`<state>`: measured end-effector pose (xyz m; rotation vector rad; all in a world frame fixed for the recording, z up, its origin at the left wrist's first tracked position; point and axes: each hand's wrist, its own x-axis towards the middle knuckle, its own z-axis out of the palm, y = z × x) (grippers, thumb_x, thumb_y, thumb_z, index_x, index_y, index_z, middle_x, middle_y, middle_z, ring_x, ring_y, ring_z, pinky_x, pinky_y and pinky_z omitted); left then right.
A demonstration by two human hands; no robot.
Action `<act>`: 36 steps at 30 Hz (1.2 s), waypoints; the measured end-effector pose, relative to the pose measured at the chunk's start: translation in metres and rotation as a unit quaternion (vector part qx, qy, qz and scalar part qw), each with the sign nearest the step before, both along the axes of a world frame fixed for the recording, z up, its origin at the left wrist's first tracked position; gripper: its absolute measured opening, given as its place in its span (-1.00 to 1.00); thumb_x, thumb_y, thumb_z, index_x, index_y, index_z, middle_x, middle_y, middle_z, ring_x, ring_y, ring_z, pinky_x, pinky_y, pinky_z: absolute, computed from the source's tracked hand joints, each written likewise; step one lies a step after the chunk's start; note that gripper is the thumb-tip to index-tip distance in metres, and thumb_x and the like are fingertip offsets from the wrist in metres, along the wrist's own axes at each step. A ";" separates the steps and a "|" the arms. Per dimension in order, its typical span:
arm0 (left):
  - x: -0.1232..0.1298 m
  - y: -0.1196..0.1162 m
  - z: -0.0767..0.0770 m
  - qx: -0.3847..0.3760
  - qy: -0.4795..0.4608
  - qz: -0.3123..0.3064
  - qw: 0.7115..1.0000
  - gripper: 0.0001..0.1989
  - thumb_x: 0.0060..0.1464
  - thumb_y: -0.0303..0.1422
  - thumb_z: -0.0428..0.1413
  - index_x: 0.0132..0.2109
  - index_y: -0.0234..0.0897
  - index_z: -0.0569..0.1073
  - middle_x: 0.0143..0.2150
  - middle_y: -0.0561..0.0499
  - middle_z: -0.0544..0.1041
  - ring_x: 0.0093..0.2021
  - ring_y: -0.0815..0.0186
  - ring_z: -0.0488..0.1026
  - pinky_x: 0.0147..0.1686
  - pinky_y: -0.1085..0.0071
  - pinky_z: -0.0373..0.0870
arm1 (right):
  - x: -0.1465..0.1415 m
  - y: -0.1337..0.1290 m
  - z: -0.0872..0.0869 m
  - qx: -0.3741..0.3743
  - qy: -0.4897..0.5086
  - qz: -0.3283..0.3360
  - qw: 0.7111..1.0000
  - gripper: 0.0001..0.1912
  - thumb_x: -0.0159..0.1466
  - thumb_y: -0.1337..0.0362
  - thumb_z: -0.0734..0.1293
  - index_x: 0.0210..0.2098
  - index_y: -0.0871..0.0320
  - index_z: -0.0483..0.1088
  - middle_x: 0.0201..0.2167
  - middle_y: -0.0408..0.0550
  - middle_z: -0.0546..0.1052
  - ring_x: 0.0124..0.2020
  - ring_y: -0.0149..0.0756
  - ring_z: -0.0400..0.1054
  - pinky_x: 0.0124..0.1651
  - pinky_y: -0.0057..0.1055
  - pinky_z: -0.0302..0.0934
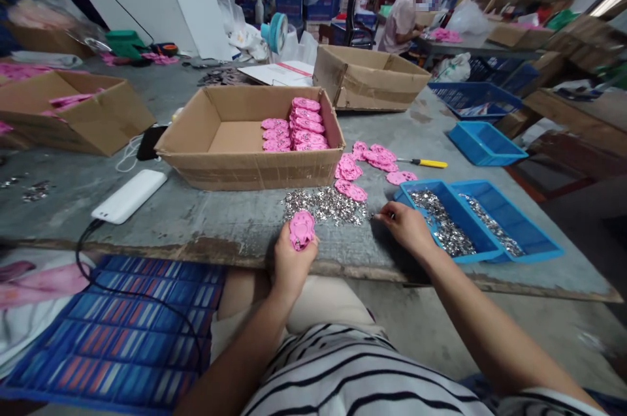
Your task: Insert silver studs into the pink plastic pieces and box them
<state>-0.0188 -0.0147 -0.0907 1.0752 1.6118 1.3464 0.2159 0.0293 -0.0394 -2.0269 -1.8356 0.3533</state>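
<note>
A flat pink plastic piece (301, 230) with a rounded, figure-like outline is held upright in my left hand (292, 260), near the table's front edge. My right hand (405, 225) is low over the table, its thumb and fingertips pinched at a small shiny metal piece (375, 215). Just left of those fingertips spreads a loose pile of small metal parts (337, 206). Behind the pile lie several more pink pieces (349, 168). To the right of my right hand stands a blue tray (482, 250) with more metal parts in it.
A cardboard box (249, 171) holds stacked pink pieces. Behind it stands another box (372, 86). A yellow-handled tool (430, 163) lies right of the loose pieces. A second blue tray (539, 240) adjoins the first. A white power bank (130, 196) with a black cable lies left. A person (399, 21) sits farther back.
</note>
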 end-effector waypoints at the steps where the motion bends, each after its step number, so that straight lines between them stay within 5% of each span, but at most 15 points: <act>1: -0.001 0.000 0.000 -0.001 -0.007 -0.007 1.000 -0.75 -0.23 -0.36 0.19 -0.28 -0.25 0.45 -0.48 0.10 0.48 -0.51 0.38 0.41 -0.46 0.50 0.34 | 0.003 -0.002 0.002 0.005 -0.004 -0.001 1.000 -0.90 0.08 0.26 0.32 -0.54 0.11 0.37 -0.50 -0.05 0.53 -0.47 -0.26 0.35 -0.39 -0.40 0.09; 5: -0.002 -0.003 -0.001 -0.002 -0.029 -0.020 0.999 -0.72 -0.22 -0.35 0.19 -0.26 -0.26 0.44 -0.47 0.09 0.48 -0.50 0.38 0.40 -0.46 0.50 0.34 | 0.018 -0.010 0.021 0.055 0.021 -0.038 0.998 -0.89 0.10 0.22 0.31 -0.47 0.12 0.42 -0.46 -0.02 0.56 -0.43 -0.24 0.38 -0.36 -0.39 0.13; 9: 0.001 -0.003 0.000 0.006 -0.031 -0.023 0.999 -0.73 -0.22 -0.33 0.20 -0.27 -0.26 0.44 -0.48 0.09 0.48 -0.50 0.38 0.41 -0.47 0.50 0.34 | 0.046 -0.011 0.038 0.087 0.020 -0.143 0.986 -0.87 0.09 0.21 0.30 -0.46 0.14 0.43 -0.49 -0.02 0.54 -0.45 -0.23 0.36 -0.37 -0.37 0.14; 13: 0.003 -0.004 0.002 0.009 -0.034 -0.031 0.999 -0.70 -0.24 -0.35 0.19 -0.24 -0.27 0.45 -0.48 0.09 0.49 -0.49 0.37 0.42 -0.45 0.49 0.35 | 0.070 -0.010 0.032 0.044 -0.019 -0.198 0.979 -0.86 0.09 0.24 0.29 -0.48 0.15 0.45 -0.52 -0.01 0.53 -0.45 -0.20 0.34 -0.38 -0.35 0.12; 17: 0.002 -0.004 0.005 0.002 -0.034 -0.032 0.999 -0.70 -0.22 -0.35 0.18 -0.23 -0.28 0.44 -0.46 0.09 0.48 -0.49 0.38 0.41 -0.44 0.49 0.34 | 0.077 -0.011 0.022 0.014 -0.058 -0.172 0.983 -0.83 0.12 0.26 0.26 -0.47 0.16 0.48 -0.43 0.07 0.54 -0.37 -0.13 0.37 -0.31 -0.27 0.18; 22: 0.006 -0.002 0.022 0.006 -0.017 -0.016 1.000 -0.76 -0.22 -0.40 0.18 -0.28 -0.24 0.42 -0.47 0.10 0.47 -0.46 0.35 0.41 -0.39 0.47 0.35 | 0.030 -0.022 0.024 0.171 0.035 0.006 0.985 -0.83 0.15 0.22 0.27 -0.42 0.11 0.48 -0.23 0.11 0.53 -0.19 -0.11 0.37 -0.11 -0.18 0.23; 26: 0.013 -0.002 0.044 0.031 0.019 0.019 0.999 -0.80 -0.21 -0.45 0.17 -0.34 -0.22 0.38 -0.48 0.10 0.45 -0.45 0.35 0.40 -0.35 0.47 0.33 | -0.041 -0.034 0.020 0.022 0.294 0.137 0.946 -0.80 0.13 0.11 0.33 -0.39 0.12 0.43 -0.44 -0.06 0.51 -0.40 -0.29 0.34 -0.30 -0.35 0.24; 31: 0.015 -0.007 0.059 0.046 0.072 0.053 0.995 -0.81 -0.22 -0.49 0.17 -0.38 -0.20 0.34 -0.48 0.11 0.45 -0.44 0.35 0.39 -0.39 0.49 0.30 | -0.096 -0.034 0.009 -0.058 0.477 0.147 0.864 -0.68 0.00 0.04 0.44 -0.45 0.15 0.36 -0.56 -0.19 0.40 -0.51 -0.42 0.23 -0.40 -0.44 0.15; 36: 0.015 -0.007 0.059 0.058 0.075 0.052 0.994 -0.77 -0.23 -0.52 0.15 -0.34 -0.21 0.36 -0.51 0.13 0.43 -0.50 0.37 0.34 -0.44 0.50 0.27 | -0.104 -0.028 0.006 -0.046 0.501 0.133 0.854 -0.62 -0.03 -0.02 0.46 -0.55 0.16 0.34 -0.62 -0.22 0.32 -0.54 -0.45 0.14 -0.45 -0.46 0.06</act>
